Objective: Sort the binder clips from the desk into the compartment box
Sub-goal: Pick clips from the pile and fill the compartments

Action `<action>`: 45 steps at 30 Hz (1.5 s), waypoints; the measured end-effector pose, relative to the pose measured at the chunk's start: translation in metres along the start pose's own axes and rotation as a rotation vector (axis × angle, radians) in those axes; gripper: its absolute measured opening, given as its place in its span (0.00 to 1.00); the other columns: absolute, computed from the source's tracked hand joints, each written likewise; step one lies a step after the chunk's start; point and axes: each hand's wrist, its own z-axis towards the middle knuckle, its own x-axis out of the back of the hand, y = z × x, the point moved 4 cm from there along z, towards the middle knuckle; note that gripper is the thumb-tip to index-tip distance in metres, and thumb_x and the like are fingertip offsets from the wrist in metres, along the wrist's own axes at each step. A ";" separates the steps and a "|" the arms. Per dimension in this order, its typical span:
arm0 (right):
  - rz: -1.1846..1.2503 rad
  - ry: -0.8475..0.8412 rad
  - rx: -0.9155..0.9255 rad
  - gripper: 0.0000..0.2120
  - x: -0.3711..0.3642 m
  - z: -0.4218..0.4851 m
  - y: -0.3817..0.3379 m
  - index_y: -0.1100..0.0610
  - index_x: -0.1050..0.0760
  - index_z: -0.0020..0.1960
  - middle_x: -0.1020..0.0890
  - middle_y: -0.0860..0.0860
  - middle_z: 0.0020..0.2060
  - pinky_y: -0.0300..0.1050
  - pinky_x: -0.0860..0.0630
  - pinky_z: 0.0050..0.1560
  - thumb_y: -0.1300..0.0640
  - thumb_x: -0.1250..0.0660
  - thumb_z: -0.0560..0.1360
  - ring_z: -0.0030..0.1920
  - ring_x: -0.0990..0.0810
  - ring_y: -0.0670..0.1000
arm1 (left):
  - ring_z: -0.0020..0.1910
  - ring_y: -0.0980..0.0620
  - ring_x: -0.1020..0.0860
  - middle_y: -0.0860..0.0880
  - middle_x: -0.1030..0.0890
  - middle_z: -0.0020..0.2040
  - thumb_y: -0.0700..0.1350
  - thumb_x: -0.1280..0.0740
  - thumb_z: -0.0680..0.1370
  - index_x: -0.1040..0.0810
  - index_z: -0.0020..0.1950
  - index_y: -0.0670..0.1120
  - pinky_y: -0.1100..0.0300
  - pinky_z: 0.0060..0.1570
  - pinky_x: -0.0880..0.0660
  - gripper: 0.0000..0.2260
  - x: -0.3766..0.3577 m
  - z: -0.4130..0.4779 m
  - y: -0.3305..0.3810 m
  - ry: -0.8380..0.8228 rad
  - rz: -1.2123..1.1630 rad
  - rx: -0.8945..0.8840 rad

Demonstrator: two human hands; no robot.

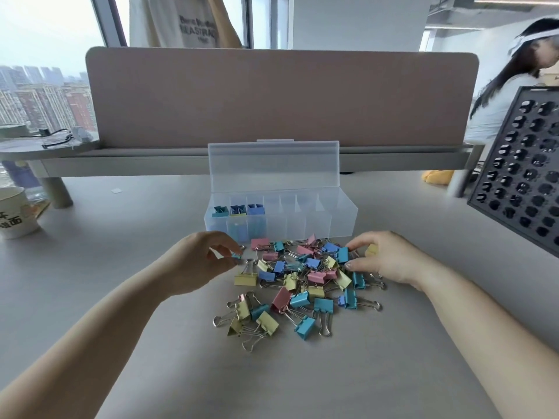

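A heap of pink, yellow, teal and blue binder clips (302,285) lies on the grey desk. Behind it stands a clear compartment box (341,219) with its lid up; its three leftmost compartments hold teal, yellow and blue clips (239,210). My left hand (202,264) pinches a small teal clip (236,255) at the heap's left edge. My right hand (384,258) reaches into the heap's right side, fingers curled over a small yellow clip (371,250) and fingertips touching a teal clip (343,254).
A white mug (15,213) stands at the left edge. A black tray with many holes (526,176) leans in at the right. A beige divider panel (281,95) closes off the back of the desk; two people are beyond it.
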 end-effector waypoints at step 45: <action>0.010 0.124 0.111 0.20 -0.009 0.022 -0.003 0.46 0.27 0.65 0.27 0.50 0.60 0.40 0.29 0.45 0.62 0.36 0.76 0.49 0.25 0.48 | 0.31 0.55 0.30 0.49 0.28 0.38 0.44 0.32 0.76 0.38 0.53 0.46 0.67 0.27 0.31 0.15 -0.042 0.051 0.050 0.156 -0.426 0.082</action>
